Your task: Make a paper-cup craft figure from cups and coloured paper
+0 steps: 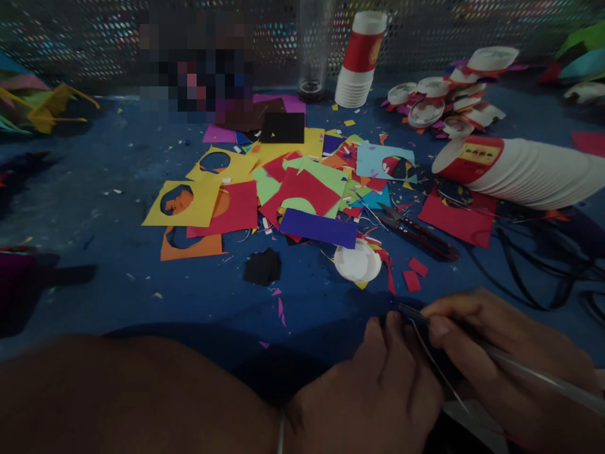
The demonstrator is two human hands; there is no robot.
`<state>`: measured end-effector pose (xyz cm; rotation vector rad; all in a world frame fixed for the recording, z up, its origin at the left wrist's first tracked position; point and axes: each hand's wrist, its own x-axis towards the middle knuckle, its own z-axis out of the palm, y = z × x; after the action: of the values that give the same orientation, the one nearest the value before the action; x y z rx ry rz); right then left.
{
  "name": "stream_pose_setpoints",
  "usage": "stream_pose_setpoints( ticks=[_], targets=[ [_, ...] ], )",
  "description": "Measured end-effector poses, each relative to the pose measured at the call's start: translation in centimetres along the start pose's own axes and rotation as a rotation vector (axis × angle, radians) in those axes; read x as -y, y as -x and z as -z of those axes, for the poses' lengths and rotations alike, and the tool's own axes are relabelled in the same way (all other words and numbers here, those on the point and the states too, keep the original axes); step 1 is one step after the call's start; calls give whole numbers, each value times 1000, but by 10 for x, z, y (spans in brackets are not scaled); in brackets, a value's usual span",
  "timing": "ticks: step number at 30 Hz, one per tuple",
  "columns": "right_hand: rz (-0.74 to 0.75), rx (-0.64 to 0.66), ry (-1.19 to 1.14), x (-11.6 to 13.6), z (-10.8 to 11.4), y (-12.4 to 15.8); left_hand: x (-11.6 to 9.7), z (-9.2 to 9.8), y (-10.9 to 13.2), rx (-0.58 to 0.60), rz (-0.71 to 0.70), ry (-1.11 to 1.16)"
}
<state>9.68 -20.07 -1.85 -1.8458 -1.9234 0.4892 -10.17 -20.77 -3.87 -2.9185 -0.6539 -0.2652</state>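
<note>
The heap of coloured paper [307, 189] lay loose on the bench [118, 277], its light pieces overlapping, so a brushing sleeve could easily have scattered them. Nearer, the left hand [373, 384] rested with its fingers bent downward; whether it gripped anything could not be told. Its fingertips lay just beside the tip of the pen [411, 311], and a slip there might have marked the skin. The white disc [358, 261] lay loose beyond them, easy to knock. Farther right, the snips [420, 236] pointed their blades into the scraps, a likely snag for reaching fingers. The right hand [496, 359] pinched the pen between thumb and forefinger. Beyond it, the black cords [513, 265] could have caught a wrist, and the cup stack [534, 173] on its side could have rolled if bumped.

At the left edge, a purple thing [16, 277] was cut off, and a pixelated patch [203, 69] masked whatever lay behind it. The left hand hid what was beneath it; in the dim light, the pale line [437, 362] between the hands was perhaps a thread or an edge. The cup stack ran out of view.
</note>
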Motion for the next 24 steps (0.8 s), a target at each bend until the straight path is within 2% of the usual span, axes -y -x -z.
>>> stream_pose_setpoints(
  ticks=[9,19,24],
  targets=[
    [48,0,-1,-1,-1,-2,-2,0,-1,-20,46,-20],
    [46,-13,29,0,-1,1,0,1,-1,-6,-12,-49],
    [42,-9,22,-1,-2,0,1,2,-2,4,1,-42]
  ],
)
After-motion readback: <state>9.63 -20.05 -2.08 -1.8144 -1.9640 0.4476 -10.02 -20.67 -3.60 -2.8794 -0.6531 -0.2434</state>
